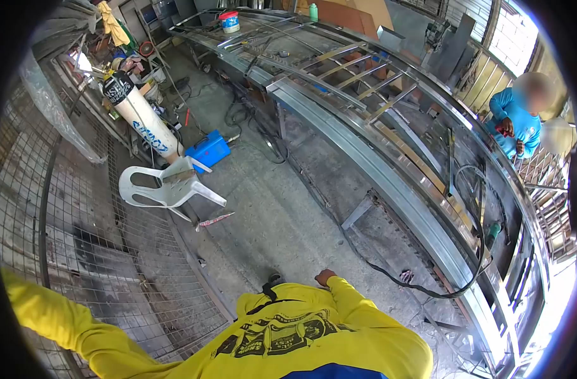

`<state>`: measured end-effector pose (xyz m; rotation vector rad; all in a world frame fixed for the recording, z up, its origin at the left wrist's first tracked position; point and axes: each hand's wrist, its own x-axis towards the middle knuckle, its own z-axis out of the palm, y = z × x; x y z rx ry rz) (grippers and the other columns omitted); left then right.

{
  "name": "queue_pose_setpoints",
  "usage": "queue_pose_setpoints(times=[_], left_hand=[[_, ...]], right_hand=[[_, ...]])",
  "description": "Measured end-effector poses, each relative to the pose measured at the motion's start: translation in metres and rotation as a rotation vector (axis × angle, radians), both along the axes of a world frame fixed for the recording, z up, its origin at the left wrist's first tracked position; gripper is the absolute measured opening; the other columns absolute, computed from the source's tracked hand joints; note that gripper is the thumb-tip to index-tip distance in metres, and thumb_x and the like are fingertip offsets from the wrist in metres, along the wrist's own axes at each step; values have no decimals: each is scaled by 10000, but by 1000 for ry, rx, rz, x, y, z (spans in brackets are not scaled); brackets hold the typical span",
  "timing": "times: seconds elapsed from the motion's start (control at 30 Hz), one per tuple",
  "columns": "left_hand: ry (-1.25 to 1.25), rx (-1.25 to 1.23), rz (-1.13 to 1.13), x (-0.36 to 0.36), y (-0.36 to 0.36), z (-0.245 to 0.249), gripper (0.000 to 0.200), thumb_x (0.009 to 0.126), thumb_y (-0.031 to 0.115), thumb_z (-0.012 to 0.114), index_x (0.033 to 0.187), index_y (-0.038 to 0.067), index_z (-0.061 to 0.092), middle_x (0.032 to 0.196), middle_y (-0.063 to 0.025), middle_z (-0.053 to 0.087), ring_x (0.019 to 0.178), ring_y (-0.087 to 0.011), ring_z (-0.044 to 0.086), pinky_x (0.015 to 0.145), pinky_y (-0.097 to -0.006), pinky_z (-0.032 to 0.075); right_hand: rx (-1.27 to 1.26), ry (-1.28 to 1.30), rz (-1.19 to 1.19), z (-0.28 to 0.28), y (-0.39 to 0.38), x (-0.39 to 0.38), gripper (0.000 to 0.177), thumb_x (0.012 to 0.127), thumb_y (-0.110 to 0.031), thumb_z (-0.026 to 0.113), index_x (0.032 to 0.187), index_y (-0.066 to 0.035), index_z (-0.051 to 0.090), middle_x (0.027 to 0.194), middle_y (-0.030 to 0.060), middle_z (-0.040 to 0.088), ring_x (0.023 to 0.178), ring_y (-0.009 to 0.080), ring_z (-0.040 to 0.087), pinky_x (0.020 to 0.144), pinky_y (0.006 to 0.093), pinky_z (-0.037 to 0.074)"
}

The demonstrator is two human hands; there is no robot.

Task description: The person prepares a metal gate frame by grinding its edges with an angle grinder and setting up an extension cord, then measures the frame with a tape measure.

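Note:
My right hand is low in front of me at the end of a yellow sleeve, over the concrete floor. Its fingers look curled closed, and no object shows in them. It touches nothing that I can see and is apart from the metal frame. My left arm stretches out to the left beside the wire mesh panel. The left hand lies beyond the dark edge of the view.
A long metal frame with crossbars runs along the right. Cables trail beside it. A broken white plastic chair, a gas cylinder and a blue machine stand on the left. A person in blue stands beyond the frame.

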<state>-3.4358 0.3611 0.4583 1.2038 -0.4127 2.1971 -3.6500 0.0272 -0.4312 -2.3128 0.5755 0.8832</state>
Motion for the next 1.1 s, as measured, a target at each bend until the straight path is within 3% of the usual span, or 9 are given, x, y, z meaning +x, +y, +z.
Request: queue_pose_setpoints(times=[0.1, 0.27, 0.33, 0.37, 0.47, 0.67, 0.77, 0.87, 1.1], left_hand=[[-49, 11, -11, -4, -2, -39, 366, 898, 189, 501, 557, 57, 500, 503, -17, 396, 440, -135, 333, 500, -330, 376], [-191, 41, -140, -8, -7, -88, 392, 874, 185, 530, 505, 89, 436, 478, 1, 343, 419, -121, 278, 468, -321, 335], [-282, 115, -186, -2, 1, -99, 386, 863, 193, 543, 507, 87, 441, 491, 1, 357, 417, -126, 279, 456, -327, 318], [-197, -134, -165, -9, -11, -101, 380, 856, 194, 553, 506, 93, 445, 491, 1, 353, 412, -128, 288, 466, -327, 333], [-406, 41, -164, 5, 45, -104, 335, 799, 141, 588, 491, 66, 481, 462, -35, 414, 369, -136, 348, 401, -298, 329], [-508, 177, -187, 3, 76, -121, 256, 674, 34, 640, 443, 21, 530, 415, -104, 520, 297, -150, 449, 297, -250, 323], [-461, 149, 21, 9, 116, -138, 235, 626, 25, 628, 415, 4, 528, 416, -133, 526, 298, -152, 454, 305, -249, 329], [-528, 169, -98, 3, 100, -137, 216, 628, 24, 620, 426, -14, 556, 419, -121, 538, 310, -131, 463, 318, -238, 333], [-500, 278, 225, -24, 112, -138, 245, 696, 37, 606, 462, -33, 592, 419, -110, 548, 313, -117, 464, 323, -234, 327]], right_hand=[[36, 23, 59, -18, -2, -18, 519, 811, -395, 460, 1053, 24, 647, 1169, 245, 584, 1105, 388, 547, 947, 429, 432], [-112, -86, 404, 11, -1, -59, 252, 838, -251, 511, 995, -143, 677, 1002, 173, 655, 981, 344, 622, 814, 442, 513], [-102, -85, 296, -3, 2, -79, 239, 826, -234, 528, 995, -157, 678, 977, 168, 659, 968, 330, 631, 794, 435, 519], [-101, -85, 242, -16, 2, -89, 234, 819, -225, 537, 995, -164, 679, 965, 166, 662, 961, 323, 636, 784, 432, 522], [-113, 85, 200, -67, 4, -115, 252, 795, -184, 554, 1016, -186, 674, 932, 152, 666, 944, 315, 644, 770, 425, 524], [-135, 33, 325, 2, 10, -128, 326, 787, -151, 531, 1080, -234, 650, 943, 145, 660, 914, 318, 641, 773, 430, 519], [-167, 39, 144, -100, 13, -157, 342, 803, -163, 510, 1105, -252, 642, 953, 139, 654, 924, 319, 634, 793, 429, 513], [-133, 20, 108, -111, 15, -161, 353, 816, -168, 487, 1126, -255, 635, 964, 135, 649, 947, 316, 628, 811, 427, 507], [-106, 61, 238, -14, 19, -139, 328, 863, -210, 463, 1146, -248, 625, 975, 129, 657, 938, 312, 638, 812, 424, 512]])
